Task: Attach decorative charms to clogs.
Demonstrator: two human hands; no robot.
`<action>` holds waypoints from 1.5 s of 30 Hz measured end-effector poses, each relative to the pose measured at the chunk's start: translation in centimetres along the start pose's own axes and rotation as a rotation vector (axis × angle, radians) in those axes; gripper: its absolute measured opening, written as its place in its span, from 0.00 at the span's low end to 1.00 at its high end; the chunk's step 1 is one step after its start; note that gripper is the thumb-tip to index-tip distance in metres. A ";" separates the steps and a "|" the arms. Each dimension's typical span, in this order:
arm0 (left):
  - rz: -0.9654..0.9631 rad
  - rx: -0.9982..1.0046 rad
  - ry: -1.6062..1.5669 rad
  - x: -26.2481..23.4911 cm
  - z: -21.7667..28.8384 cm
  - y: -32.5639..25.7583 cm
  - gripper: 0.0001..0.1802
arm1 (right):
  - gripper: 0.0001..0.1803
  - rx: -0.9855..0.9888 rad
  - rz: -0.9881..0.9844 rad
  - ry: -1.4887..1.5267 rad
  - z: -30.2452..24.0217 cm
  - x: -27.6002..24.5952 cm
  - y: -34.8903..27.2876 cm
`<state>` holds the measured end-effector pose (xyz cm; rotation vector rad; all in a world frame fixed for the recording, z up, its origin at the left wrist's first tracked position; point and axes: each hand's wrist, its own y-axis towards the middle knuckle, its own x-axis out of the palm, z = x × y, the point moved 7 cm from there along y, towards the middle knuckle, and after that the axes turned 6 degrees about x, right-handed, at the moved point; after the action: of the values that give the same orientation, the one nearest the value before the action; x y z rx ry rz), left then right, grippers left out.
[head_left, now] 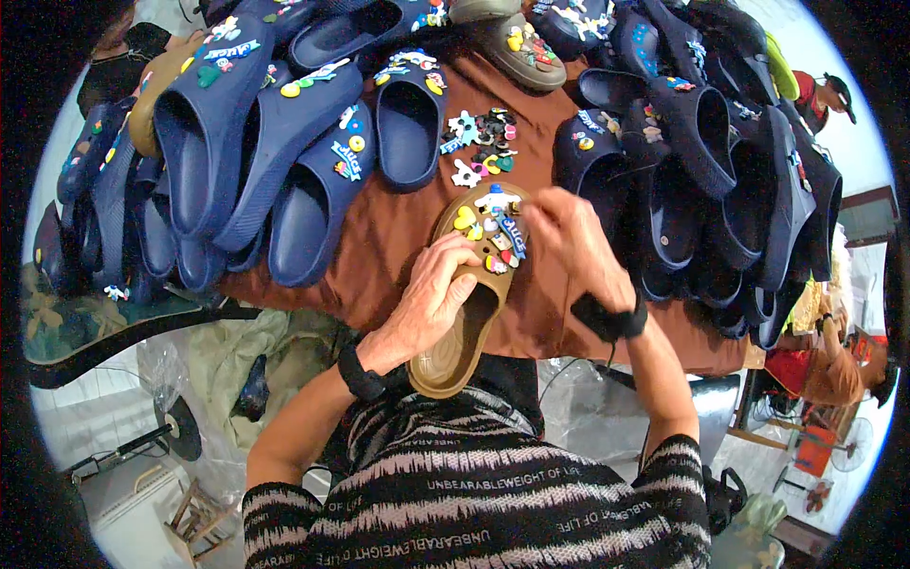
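A brown clog lies toe away from me at the table's near edge. Colourful shoe charms sit on its upper, a blue lettered one among them. My left hand is closed on the clog's side, thumb near the foot opening. Beside the toe's right edge, my right hand is held with its fingers curled together. Whatever those fingers may hold is hidden. Just beyond the toe, a small pile of loose charms is spread on the brown cloth.
Navy clogs with charms crowd the left and right of the table. Another decorated brown clog stands at the back. A dark-edged glass tabletop is at left. Other people are at far right, near a fan.
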<state>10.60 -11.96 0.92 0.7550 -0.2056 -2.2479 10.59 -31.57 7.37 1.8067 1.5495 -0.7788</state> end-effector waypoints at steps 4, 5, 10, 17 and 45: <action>0.003 0.003 0.003 0.0 -0.3 0.2 0.14 | 0.10 -0.121 -0.084 0.028 3.2 1.4 6.0; -0.008 0.009 0.006 0.1 -0.2 0.3 0.13 | 0.10 -0.139 -0.134 0.030 3.6 1.8 7.3; 0.031 -0.017 -0.004 0.2 -0.1 0.4 0.13 | 0.14 -0.276 -0.264 -0.075 5.0 6.0 11.6; 0.009 -0.050 -0.025 -0.2 0.7 0.1 0.12 | 0.12 -0.259 -0.236 -0.233 5.9 10.4 13.3; 0.042 0.001 -0.024 0.1 0.1 0.5 0.14 | 0.08 -0.073 0.016 0.017 6.3 5.9 11.1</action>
<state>10.77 -12.36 1.18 0.7186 -0.2323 -2.2177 22.13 -34.12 -0.24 1.7745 1.5527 -0.6925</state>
